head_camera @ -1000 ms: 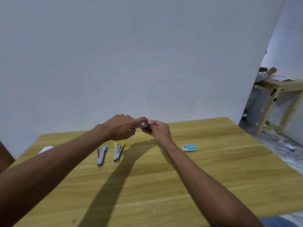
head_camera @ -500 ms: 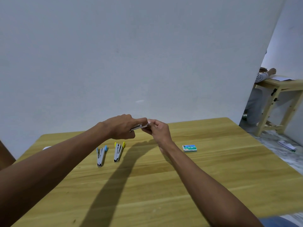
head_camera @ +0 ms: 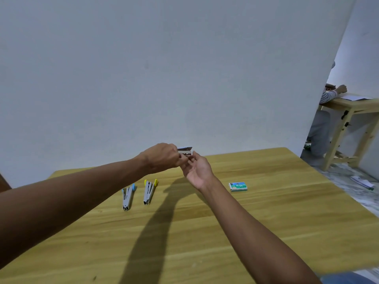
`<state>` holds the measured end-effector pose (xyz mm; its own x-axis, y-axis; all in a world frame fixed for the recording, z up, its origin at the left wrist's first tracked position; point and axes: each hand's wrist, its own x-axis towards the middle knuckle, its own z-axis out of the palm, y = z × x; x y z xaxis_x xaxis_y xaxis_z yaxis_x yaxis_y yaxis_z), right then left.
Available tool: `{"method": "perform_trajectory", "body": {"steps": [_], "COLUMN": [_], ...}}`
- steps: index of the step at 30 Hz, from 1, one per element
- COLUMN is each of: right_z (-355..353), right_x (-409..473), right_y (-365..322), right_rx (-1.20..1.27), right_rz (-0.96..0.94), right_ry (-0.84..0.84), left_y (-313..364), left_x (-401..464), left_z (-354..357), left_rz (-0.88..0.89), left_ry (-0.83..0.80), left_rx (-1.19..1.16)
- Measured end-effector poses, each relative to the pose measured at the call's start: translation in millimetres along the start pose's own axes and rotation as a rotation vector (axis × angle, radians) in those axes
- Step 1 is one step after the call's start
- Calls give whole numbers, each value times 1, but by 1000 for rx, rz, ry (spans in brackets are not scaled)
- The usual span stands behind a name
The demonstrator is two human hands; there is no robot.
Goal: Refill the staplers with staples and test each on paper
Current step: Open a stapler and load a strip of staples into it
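The only print that can be made out stands on the small green and blue staple box (head_camera: 238, 186) lying on the counter (head_camera: 287, 201): a white "10" on its top face. The smaller lettering around that number is too blurred to read.

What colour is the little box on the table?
The staple box is mostly green with a blue patch and white edges, seen in the head view.

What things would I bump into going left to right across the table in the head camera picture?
blue-tipped stapler → yellow-tipped stapler → left hand → held stapler → right hand → staple box
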<state>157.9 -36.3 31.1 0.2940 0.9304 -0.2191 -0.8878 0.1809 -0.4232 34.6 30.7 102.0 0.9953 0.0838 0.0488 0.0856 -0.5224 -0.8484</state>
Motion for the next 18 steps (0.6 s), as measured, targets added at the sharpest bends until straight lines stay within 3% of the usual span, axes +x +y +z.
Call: {"method": "perform_trajectory", "body": {"steps": [9, 13, 18], "right_z": [-12, -14, -11], "right_x": [-4, -8, -3], "right_y": [-6, -13, -12], "right_rx": [-44, -71, -118], "right_rz": [21, -74, -281], "right_ry": [65, -14, 167], "left_y": [7, 10, 20], "left_x": [8, 12, 26], "left_z": [-20, -17, -16], "left_rz": [-21, 17, -9], "left_ry": [-47, -22, -53], "left_rx": [71, 47, -54]}}
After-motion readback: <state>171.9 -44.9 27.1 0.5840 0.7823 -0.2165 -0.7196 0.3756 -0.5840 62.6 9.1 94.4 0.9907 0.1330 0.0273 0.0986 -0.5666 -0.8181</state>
